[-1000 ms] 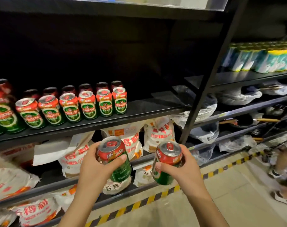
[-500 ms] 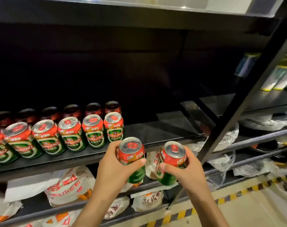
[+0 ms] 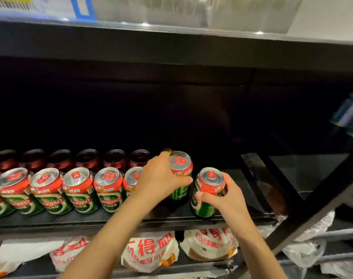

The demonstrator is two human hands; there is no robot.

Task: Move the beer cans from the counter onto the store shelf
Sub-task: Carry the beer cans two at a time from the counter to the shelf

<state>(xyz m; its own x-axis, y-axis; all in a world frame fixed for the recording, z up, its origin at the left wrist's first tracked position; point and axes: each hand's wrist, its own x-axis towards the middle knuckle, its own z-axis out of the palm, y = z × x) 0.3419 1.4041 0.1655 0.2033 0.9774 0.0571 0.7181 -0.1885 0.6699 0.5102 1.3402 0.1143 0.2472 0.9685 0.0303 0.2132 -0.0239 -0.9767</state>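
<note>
We record two hands reaching from below over the front edge of a dark store shelf [image 3: 171,217], forearms angled up and inward. The left hand [image 3: 159,179] wraps one beer can [image 3: 180,174] from its left side, thumb laid across the front of the can and fingers curled round the back; we place this can at the right end of the back row, upright, its base hidden behind the hand, so we cannot tell whether it touches the shelf. The right hand [image 3: 225,195] grips a second beer can [image 3: 207,193] from the right, thumb across the green band; this can sits slightly tilted at the shelf's front, just right of the front row of cans [image 3: 75,190]. A darker back row of cans [image 3: 87,160] stands behind. On the lower shelf we list white printed bags [image 3: 151,252].
</note>
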